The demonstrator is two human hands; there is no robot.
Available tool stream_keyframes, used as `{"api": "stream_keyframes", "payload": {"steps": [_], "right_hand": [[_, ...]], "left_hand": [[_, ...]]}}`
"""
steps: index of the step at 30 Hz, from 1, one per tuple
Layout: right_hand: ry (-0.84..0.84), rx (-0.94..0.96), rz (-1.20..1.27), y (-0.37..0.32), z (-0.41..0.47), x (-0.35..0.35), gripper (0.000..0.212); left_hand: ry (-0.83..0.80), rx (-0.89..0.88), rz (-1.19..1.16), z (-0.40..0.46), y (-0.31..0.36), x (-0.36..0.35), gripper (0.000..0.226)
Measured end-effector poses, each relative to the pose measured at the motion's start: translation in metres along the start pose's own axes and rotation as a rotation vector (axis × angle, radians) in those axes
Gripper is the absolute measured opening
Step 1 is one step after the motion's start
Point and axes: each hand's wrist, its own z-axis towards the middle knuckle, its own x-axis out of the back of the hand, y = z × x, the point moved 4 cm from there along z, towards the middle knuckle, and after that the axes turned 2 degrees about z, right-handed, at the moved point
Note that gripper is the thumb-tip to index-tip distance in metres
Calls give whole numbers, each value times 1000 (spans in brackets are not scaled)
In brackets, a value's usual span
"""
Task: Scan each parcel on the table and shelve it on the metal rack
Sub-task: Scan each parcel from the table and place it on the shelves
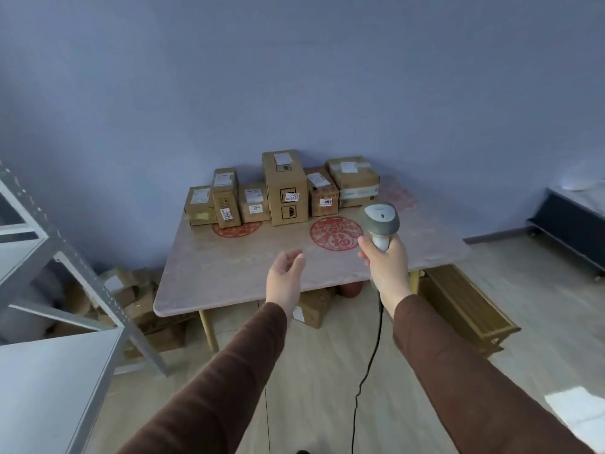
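Just one view here, a wide-angle cam on the person's head, looking forward and down from standing height. The table (294,267) sits mid-frame a bit off, backed by the far wall (294,77). Both sleeves reach in from the near edge. The metal rack (65,257) clips the left side, and straight lines bow toward the edges.

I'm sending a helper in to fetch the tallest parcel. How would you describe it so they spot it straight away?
Go to the pale table against the blue wall, where a row of cardboard boxes stands along its far edge. The tallest parcel stands upright near the row's middle, rising above every neighbour, with a small sticker reading 1042 on its front.
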Motion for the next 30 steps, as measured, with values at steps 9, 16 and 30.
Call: {"api": "stream_keyframes", "payload": {"steps": [9, 16, 30], "right_hand": [[59, 36, -44, -1, 156, -22, 13], [59, -14, -34, 13, 255, -24, 7], [14, -144, 7, 99, 550, 4, 13]], "left_hand": [[-84, -9, -2, 180, 28, -67, 25], [-125, 26, 23, 271, 32, -118, 22], [15, 173, 36, 503, 3, -268, 56]]}}
